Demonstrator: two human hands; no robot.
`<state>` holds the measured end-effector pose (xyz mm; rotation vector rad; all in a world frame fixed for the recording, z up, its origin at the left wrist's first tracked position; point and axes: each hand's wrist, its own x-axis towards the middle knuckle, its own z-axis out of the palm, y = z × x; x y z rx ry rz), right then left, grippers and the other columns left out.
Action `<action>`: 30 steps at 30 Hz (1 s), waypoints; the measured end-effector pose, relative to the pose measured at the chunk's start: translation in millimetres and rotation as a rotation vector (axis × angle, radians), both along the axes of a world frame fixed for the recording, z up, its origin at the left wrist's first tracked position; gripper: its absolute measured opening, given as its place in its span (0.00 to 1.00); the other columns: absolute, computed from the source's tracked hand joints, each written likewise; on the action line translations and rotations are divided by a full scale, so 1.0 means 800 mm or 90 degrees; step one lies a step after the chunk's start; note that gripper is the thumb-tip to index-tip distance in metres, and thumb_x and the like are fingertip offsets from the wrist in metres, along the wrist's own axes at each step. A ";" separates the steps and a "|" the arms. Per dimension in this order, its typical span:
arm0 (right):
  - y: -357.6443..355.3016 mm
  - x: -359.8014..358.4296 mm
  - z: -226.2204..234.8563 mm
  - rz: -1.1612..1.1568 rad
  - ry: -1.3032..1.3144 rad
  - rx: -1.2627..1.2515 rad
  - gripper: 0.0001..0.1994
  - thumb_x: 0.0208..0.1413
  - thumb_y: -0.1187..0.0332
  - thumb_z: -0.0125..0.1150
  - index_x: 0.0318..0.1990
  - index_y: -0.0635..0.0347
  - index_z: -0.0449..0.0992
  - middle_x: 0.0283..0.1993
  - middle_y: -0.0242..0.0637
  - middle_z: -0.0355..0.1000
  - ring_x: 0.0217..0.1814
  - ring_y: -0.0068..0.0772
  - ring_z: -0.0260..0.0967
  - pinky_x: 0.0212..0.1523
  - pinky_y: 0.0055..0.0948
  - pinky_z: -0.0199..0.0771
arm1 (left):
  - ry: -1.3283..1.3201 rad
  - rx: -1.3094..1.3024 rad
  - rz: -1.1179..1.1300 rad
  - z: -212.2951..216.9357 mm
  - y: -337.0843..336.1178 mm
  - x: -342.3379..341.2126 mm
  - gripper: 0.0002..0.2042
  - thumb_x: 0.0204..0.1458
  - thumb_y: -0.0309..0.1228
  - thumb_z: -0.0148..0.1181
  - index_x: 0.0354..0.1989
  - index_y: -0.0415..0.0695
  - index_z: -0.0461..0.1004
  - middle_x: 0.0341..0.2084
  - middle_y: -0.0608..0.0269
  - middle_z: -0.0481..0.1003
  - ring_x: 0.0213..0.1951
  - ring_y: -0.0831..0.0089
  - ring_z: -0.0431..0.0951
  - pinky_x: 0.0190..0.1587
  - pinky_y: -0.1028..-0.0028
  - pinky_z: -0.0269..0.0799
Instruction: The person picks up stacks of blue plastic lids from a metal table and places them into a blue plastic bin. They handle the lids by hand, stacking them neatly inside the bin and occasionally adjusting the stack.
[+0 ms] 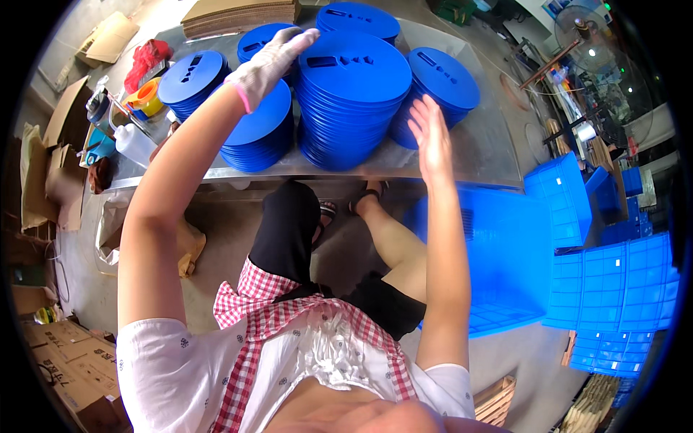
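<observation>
In front of me a tall stack of round blue plastic discs (352, 94) with small cut-outs stands on a metal table (494, 141). My left hand (271, 66), in a white glove with a pink cuff, reaches to the stack's upper left edge, fingers stretched. Bare and held up with straight fingers, my right hand (431, 137) is at the front of the right-hand disc stack (446, 79); whether it touches cannot be told. Under my left forearm sits a lower disc stack (258, 133). More stacks stand at the left (192, 78) and at the back (359, 20).
Flat cardboard (238, 18) lies at the table's far edge. A white bottle (135, 144), yellow tape (148, 97) and a red bag (146, 63) crowd its left end. Right of my legs is a large blue crate (505, 252), with stacked blue crates (613, 281) beyond. A fan (581, 29) stands far right.
</observation>
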<state>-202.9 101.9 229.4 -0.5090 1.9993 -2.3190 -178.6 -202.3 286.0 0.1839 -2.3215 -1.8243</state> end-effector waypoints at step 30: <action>-0.015 0.026 -0.016 -0.048 -0.037 -0.053 0.33 0.67 0.46 0.32 0.67 0.64 0.50 0.66 0.59 0.54 0.69 0.49 0.54 0.67 0.44 0.54 | 0.016 0.263 -0.166 -0.007 -0.048 0.029 0.32 0.54 0.50 0.58 0.63 0.46 0.60 0.59 0.58 0.63 0.61 0.58 0.62 0.65 0.63 0.54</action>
